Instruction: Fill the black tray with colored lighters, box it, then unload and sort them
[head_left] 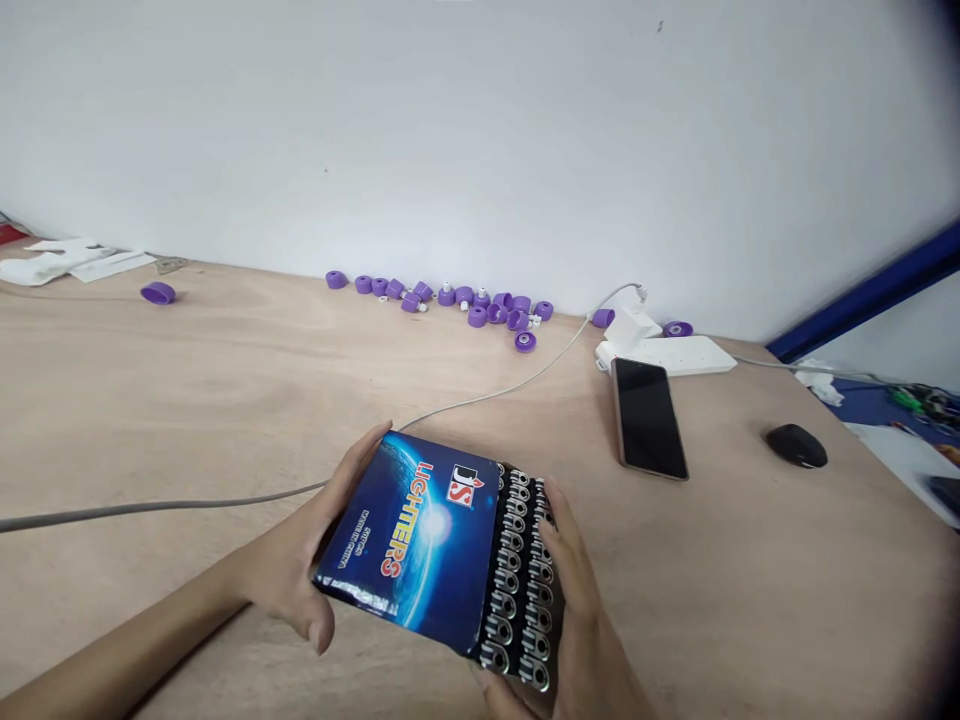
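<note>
My two hands hold a flat display card of lighters [427,530] above the plywood table [187,400]. Its blue front is printed "LIGHTERS" with a picture of a glowing planet. Rows of metal lighter heads [517,570] stick out along its right part. My left hand [289,575] grips the card's left edge, with the thumb along the top. My right hand [577,600] wraps the lower right end, its fingers among the metal heads.
Several purple plastic caps [465,305] lie in a loose row by the wall, and one purple cap [157,293] lies apart at left. A black phone [649,418], white power strip [675,355], black mouse [796,446] and grey cable [487,390] are on the table.
</note>
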